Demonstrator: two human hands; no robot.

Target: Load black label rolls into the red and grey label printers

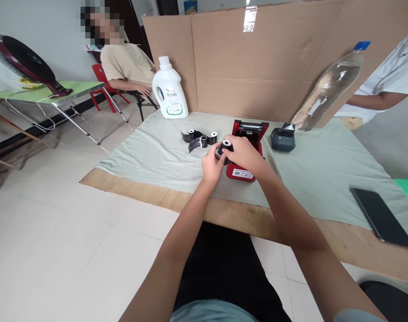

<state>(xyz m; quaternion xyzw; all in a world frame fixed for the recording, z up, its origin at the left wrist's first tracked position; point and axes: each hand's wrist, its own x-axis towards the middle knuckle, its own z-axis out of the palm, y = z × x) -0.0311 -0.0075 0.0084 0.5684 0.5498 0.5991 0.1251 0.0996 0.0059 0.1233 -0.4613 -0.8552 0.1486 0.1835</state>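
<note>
Between both hands, a small black roll with a white core (227, 144) is held just over a red device. My left hand (213, 164) has its fingers closed on the roll's left side. My right hand (242, 153) grips the same roll from above and the right. The red device (240, 173) lies below with its lid (251, 128) raised, and my right hand hides part of its inside. Left of the hands, several black rolls (203, 141) with loose strips rest on the green cloth (150, 152).
A white jug (171, 91) and a leaning water bottle (329, 87) stand before the cardboard wall (244, 62). Right of the red device is a dark small device (283, 139). A phone (381, 215) lies at the right edge. Two people sit beyond.
</note>
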